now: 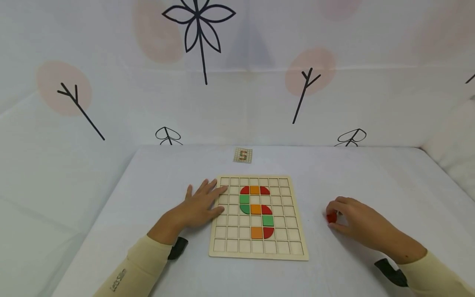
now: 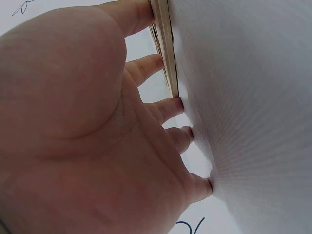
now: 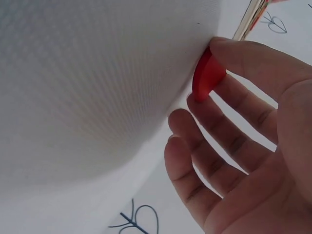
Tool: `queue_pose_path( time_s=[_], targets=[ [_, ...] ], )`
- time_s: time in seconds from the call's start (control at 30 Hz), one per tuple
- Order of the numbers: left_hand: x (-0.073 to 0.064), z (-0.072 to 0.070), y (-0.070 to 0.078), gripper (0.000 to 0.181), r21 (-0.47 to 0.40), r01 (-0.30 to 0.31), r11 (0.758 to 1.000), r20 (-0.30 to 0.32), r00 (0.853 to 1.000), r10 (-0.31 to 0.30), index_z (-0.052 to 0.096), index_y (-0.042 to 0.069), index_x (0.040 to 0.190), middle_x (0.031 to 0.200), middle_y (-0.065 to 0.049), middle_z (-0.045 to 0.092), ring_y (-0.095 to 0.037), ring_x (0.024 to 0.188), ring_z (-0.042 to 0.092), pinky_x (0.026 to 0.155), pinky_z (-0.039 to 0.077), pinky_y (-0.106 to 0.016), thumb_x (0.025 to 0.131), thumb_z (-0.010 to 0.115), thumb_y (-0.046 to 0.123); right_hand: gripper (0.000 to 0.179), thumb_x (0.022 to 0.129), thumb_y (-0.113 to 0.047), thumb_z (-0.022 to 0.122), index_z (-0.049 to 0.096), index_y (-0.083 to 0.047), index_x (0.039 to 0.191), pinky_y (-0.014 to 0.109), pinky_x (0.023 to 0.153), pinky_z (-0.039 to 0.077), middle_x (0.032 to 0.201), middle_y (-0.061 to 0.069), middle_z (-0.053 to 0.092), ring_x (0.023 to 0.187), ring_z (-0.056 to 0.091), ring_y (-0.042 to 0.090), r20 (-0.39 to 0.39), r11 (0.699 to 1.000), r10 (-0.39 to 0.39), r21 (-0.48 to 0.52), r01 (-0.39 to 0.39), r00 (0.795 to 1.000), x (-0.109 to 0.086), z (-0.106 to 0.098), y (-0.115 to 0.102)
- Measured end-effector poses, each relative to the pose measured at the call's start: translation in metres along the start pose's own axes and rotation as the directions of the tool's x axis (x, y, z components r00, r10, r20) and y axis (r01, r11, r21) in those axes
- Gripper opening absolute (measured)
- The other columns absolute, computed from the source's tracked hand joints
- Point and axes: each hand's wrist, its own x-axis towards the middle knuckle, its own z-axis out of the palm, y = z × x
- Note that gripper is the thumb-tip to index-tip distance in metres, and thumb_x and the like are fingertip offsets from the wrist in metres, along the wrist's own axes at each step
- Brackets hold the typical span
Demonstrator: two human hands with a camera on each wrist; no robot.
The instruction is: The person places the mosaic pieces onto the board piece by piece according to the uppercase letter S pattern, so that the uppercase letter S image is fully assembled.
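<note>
A wooden grid board lies on the table with red quarter-circle tiles, orange square tiles and green tiles set in its cells, forming most of an S shape. My left hand rests at the board's left edge, fingers spread, thumb and index finger touching the rim. To the right of the board, my right hand pinches a red quarter-circle tile between thumb and fingers, close over the white tabletop.
Behind the board lies a small pattern card showing an S on a grid. A white cloth covers the table, and a patterned cloth backdrop rises at its far edge. Dark straps sit at both wrists.
</note>
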Motion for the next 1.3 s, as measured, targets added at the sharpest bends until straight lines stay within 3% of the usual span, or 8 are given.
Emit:
queue_pose_path(
  time_s=[0.17,0.33,0.57,0.83,1.03,1.3],
  targets=[
    [0.000,0.000,0.000,0.065,-0.004,0.006,1.000,0.004,1.000,-0.006,0.029,0.031,0.158,0.169,-0.006,0.013,-0.030,0.158,0.001,0.120,-0.004,-0.067,0.101,0.056,0.043,0.025,0.077,-0.022,0.086,0.062,-0.025,0.084,0.022,0.061,0.044,0.077,-0.014,0.054,0.071,0.047,0.003,0.064,0.996,0.027,0.085,-0.033,0.998,0.003,0.000,0.000],
    [-0.001,0.000,0.000,0.065,-0.003,0.003,1.000,0.000,1.000,-0.003,0.029,0.030,0.158,0.169,-0.007,0.013,-0.030,0.158,0.001,0.120,-0.004,-0.067,0.101,0.056,0.043,0.022,0.081,-0.014,0.083,0.063,-0.023,0.081,0.021,0.059,0.042,0.072,-0.014,0.054,0.067,0.046,0.002,0.105,0.987,0.017,0.160,-0.034,0.994,0.005,0.001,-0.002],
    [-0.001,0.000,-0.001,0.065,0.000,0.005,1.000,-0.001,1.000,-0.005,0.029,0.030,0.158,0.169,-0.007,0.013,-0.030,0.158,0.002,0.120,-0.004,-0.067,0.101,0.056,0.043,0.021,0.082,-0.016,0.082,0.064,-0.027,0.082,0.019,0.058,0.043,0.074,-0.017,0.057,0.067,0.048,-0.002,0.083,0.984,-0.029,0.179,0.014,0.996,0.012,-0.002,-0.016],
    [-0.001,0.000,-0.001,0.065,-0.006,0.010,1.000,-0.001,1.000,-0.010,0.030,0.031,0.158,0.169,-0.006,0.013,-0.030,0.158,0.001,0.121,-0.004,-0.067,0.101,0.057,0.043,0.020,0.083,-0.017,0.082,0.065,-0.029,0.084,0.018,0.057,0.045,0.079,-0.019,0.059,0.068,0.050,0.000,0.062,0.978,-0.084,0.196,0.070,0.995,0.032,-0.010,-0.056],
    [0.000,0.000,-0.001,0.065,-0.010,0.010,1.000,0.000,1.000,-0.010,0.029,0.032,0.158,0.170,-0.005,0.012,-0.029,0.158,0.000,0.121,-0.005,-0.066,0.100,0.057,0.043,0.017,0.084,-0.019,0.082,0.067,-0.028,0.083,0.016,0.058,0.045,0.079,-0.018,0.059,0.068,0.050,0.000,-0.005,0.971,-0.161,0.177,0.160,0.987,0.049,-0.012,-0.091],
    [0.001,0.001,-0.002,0.065,-0.008,0.009,1.000,-0.001,1.000,-0.009,0.029,0.033,0.158,0.170,-0.004,0.012,-0.028,0.158,-0.001,0.121,-0.005,-0.066,0.100,0.056,0.045,0.009,0.087,-0.012,0.077,0.072,-0.019,0.088,0.017,0.061,0.047,0.083,-0.014,0.064,0.070,0.052,0.002,-0.066,0.918,-0.279,0.275,0.286,0.958,0.068,-0.004,-0.131]
  ],
)
